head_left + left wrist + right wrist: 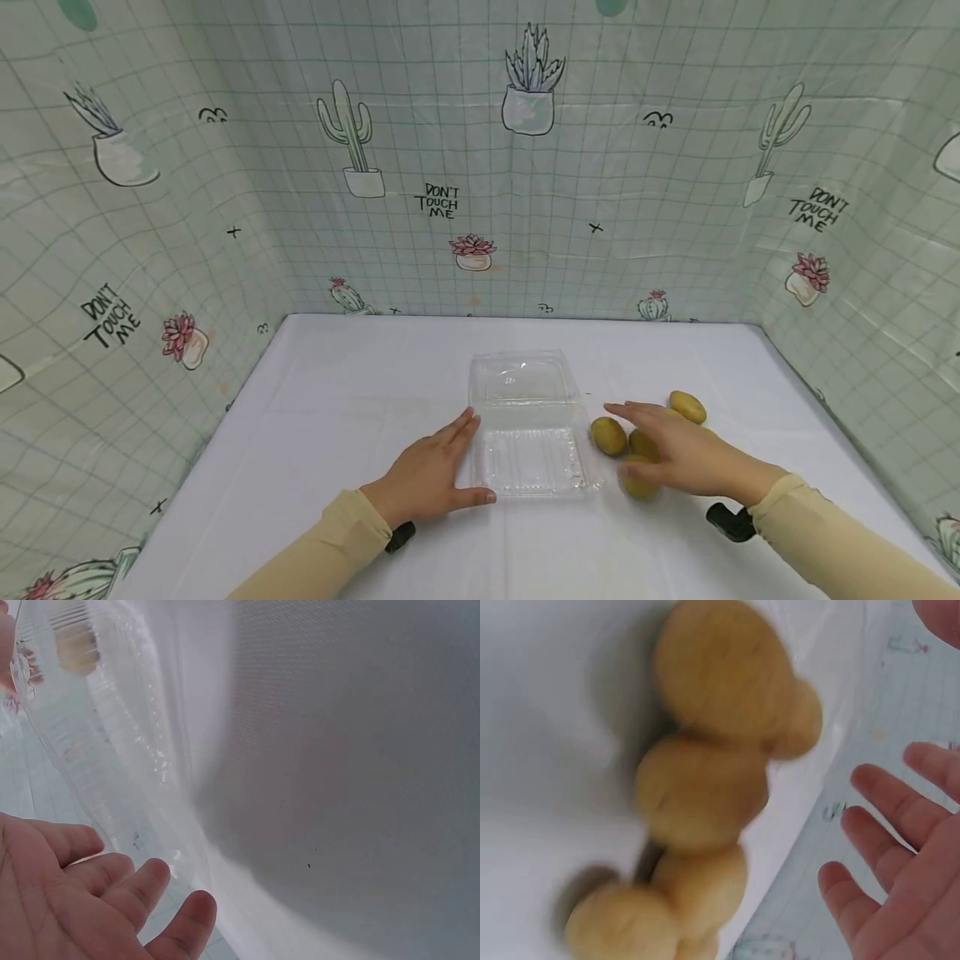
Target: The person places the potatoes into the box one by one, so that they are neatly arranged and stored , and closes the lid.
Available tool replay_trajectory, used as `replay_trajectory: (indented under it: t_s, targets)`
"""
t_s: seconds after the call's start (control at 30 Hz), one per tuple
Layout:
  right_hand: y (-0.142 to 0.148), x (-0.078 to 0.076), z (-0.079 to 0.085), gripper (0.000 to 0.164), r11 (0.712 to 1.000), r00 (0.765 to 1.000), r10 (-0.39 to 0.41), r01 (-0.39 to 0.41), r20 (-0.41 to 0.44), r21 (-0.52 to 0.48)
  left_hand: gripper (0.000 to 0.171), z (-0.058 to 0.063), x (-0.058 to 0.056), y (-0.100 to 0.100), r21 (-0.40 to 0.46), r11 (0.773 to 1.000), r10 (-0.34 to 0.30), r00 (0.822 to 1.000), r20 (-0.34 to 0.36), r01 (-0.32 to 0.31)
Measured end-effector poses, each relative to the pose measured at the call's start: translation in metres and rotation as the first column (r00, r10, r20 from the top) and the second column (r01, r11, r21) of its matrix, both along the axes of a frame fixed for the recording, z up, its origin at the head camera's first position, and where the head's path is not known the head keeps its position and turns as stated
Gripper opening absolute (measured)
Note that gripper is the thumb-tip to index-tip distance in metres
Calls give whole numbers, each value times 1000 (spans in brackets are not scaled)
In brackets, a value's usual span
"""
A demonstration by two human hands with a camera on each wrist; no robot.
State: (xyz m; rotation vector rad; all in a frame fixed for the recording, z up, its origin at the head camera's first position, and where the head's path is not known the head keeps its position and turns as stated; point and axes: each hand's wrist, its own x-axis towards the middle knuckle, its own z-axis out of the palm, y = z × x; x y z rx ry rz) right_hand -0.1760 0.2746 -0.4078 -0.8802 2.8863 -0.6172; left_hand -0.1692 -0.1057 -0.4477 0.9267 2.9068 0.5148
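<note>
A clear plastic clamshell box (532,462) lies opened out on the white table, its lid (521,375) folded back on the far side. My left hand (431,471) is at the box's left side, thumb by the near corner and straight fingers along the edge. In the left wrist view, that hand's fingertips (155,874) reach up to the clear plastic wall. Several yellow-brown potatoes (720,667) are bunched to the right of the box. Over them hovers my right hand (693,454), fingers spread and holding nothing, partly covering the group in the head view.
One potato (687,407) lies at the far side of the group. White cloth covers the table (360,375), and a patterned curtain (420,275) encloses its back and sides. Black devices (731,522) sit under both wrists.
</note>
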Motion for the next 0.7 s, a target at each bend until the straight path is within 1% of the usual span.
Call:
replay_trajectory:
  t_s: [0.13,0.2,0.27,0.33,0.53,0.7]
  targets:
    - [22,5,5,75,999,999,-41,41,-25,-14,100,-1,0,-1,1,1000,-8,1000,-7,8]
    - [35,9,6,73,998,997,-59,58,-50,-16,100,-1,0,-1,1,1000,-12,1000,-7,12]
    - [48,12,6,72,997,993,-80,80,-83,-7,100,-1,0,-1,-1,1000,-11,1000,-5,11]
    - [62,15,5,71,994,989,-109,110,-99,5,100,-2,-1,-1,-7,1000,-9,1000,-3,9]
    - [101,21,-6,74,981,977,-186,191,-107,41,101,0,-1,0,-10,1000,-6,1000,-1,6]
    - [122,21,-20,72,974,967,-212,221,-138,50,101,0,0,-1,-2,1000,-7,1000,-1,7]
